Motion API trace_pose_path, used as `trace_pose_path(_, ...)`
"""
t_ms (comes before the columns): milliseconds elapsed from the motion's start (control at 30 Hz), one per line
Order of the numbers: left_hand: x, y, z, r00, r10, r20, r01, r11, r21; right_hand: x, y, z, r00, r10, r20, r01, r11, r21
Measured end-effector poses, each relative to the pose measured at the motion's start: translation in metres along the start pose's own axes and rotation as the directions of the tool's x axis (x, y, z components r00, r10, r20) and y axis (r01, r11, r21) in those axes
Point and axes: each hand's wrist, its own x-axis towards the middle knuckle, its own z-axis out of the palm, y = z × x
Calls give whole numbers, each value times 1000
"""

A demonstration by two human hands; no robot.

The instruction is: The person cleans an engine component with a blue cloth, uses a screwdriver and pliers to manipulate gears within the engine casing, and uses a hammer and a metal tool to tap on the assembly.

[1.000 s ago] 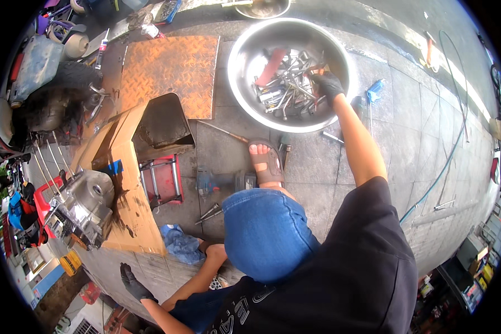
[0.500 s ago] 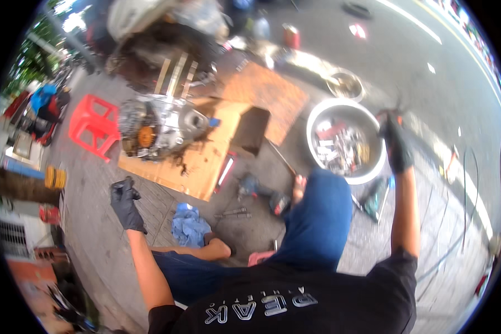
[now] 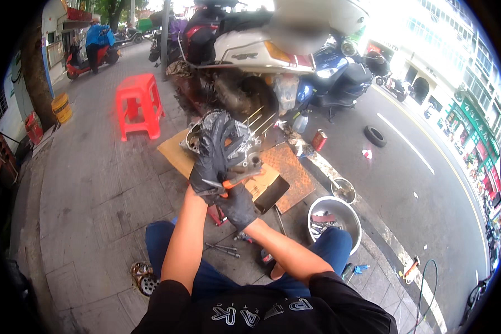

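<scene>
My left hand (image 3: 202,179), in a dark glove, is closed in front of the metal engine case (image 3: 245,150); what it grips is hard to separate from black crumpled material (image 3: 220,133) lying across that case. Just below it my gloved right hand (image 3: 237,207) grips an orange-handled tool (image 3: 241,178) that looks like pliers, whose metal end reaches across my left hand. The engine case, with long studs sticking up, rests on cardboard (image 3: 175,150).
A red stool (image 3: 139,83) stands back left, parked scooters (image 3: 245,53) behind the engine. A rusty plate (image 3: 295,183), steel bowl of tools (image 3: 353,220), small basin (image 3: 350,197), can (image 3: 319,139) and hose (image 3: 426,284) lie rightward by the road. Loose bolts (image 3: 222,247) lie below.
My right hand has left the steel bowl and moved left with the orange-handled tool. My left hand has come forward from the side to meet it. The view has tilted up toward the street.
</scene>
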Motion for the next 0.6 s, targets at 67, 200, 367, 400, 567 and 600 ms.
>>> trace_pose_path(67,-14,12,-10,997,-51,53,53,998,-39,0,-12,2,991,1,137,11,996,-83)
trace_pose_path(200,-40,-29,-57,996,13,85,-24,991,131,-4,-15,19,919,-20,394,-15,996,85)
trace_pose_path(367,-60,-48,-78,997,-13,-79,33,963,267,-23,-22,23,850,51,524,-78,996,30)
trace_pose_path(400,-58,-49,-82,990,-52,-132,84,965,250,-23,-21,23,849,66,523,-104,994,44)
trace_pose_path(567,-50,-17,-126,873,-232,-429,197,973,-125,12,-31,4,729,281,624,-393,918,46)
trace_pose_path(600,-41,-6,-138,798,-288,-528,265,956,-121,21,-3,0,731,241,639,-354,934,53)
